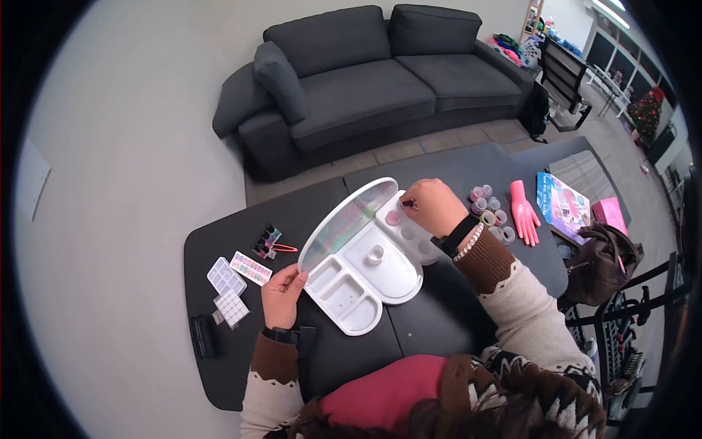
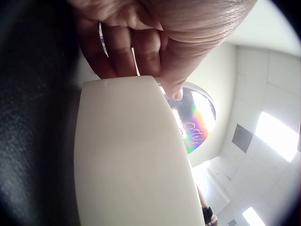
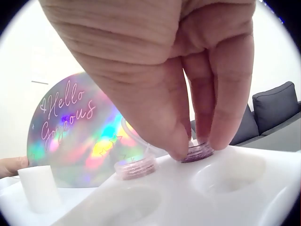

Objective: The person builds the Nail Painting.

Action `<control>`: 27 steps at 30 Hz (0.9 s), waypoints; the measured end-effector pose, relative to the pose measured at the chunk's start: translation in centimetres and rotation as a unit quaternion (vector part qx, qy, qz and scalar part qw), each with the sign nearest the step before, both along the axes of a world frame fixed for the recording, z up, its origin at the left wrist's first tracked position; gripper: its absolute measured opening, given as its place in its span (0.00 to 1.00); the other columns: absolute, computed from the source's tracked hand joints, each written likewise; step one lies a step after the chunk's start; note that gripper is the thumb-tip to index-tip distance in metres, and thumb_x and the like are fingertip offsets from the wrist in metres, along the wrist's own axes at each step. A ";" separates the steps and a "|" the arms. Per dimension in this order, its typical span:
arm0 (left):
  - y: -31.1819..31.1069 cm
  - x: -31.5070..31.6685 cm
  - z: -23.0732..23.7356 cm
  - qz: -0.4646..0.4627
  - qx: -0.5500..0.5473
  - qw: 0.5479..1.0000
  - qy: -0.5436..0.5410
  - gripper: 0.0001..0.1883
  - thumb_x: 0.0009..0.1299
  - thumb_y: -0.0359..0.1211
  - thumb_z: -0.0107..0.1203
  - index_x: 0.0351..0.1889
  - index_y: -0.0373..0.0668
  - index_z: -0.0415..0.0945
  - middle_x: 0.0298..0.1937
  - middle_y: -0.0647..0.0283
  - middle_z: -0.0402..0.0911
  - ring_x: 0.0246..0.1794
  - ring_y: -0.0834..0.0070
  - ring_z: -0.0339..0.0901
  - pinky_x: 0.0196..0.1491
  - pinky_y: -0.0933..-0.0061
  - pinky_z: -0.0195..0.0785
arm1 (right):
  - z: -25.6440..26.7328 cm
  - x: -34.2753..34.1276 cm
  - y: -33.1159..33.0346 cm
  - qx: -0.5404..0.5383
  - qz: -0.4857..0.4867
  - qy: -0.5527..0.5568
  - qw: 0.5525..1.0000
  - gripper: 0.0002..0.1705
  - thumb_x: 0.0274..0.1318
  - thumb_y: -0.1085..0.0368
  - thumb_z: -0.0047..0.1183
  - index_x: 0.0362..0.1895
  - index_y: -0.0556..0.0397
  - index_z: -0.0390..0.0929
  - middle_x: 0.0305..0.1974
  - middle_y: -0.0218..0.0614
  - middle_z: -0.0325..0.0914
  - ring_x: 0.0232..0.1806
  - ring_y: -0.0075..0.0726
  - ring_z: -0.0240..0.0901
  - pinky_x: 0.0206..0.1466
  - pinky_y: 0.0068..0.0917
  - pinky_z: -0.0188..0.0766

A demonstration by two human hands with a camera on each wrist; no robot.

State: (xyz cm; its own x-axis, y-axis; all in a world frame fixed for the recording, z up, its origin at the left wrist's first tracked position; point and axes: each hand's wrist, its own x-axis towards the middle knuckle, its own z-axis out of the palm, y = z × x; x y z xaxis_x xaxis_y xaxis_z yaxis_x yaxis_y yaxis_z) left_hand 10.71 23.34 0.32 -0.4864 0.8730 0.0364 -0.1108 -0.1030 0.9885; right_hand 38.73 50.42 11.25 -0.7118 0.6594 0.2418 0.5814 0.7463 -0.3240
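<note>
A white plastic vanity tray with a curved holographic panel reading "Hello Gorgeous" stands on the black table. My left hand grips the tray's left end, thumb on the panel side and fingers behind the edge. With thumb and fingertips, my right hand pinches a small purple glitter pot right at a round well at the tray's right side. Beside it a pink glitter pot sits in another well. A short white cylinder rises from the tray's middle.
Right of the tray are several small pots, a pink hand model and a colourful box. On the left lie nail sheets, dark bottles, red tweezers and a black case. A grey sofa stands behind.
</note>
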 end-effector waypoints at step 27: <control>0.0 0.1 0.6 0.005 -0.014 1.000 0.001 0.17 0.82 0.25 0.66 0.66 0.27 0.84 0.57 0.56 0.92 0.55 0.77 0.88 0.63 0.74 0.79 | 3.0 2.2 -4.1 -0.083 0.074 -0.021 0.994 0.15 0.53 0.68 0.72 0.46 0.57 0.93 0.45 0.51 0.90 0.48 0.55 0.89 0.58 0.45 0.85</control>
State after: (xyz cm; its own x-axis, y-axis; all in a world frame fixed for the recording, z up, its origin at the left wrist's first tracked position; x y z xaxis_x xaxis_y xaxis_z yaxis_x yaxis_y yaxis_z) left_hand 10.78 23.35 0.89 -0.4943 0.8692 0.0130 -0.1079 -0.0762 0.9912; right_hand 40.96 46.29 14.25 -0.8115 0.5746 0.1066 0.4841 0.7631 -0.4282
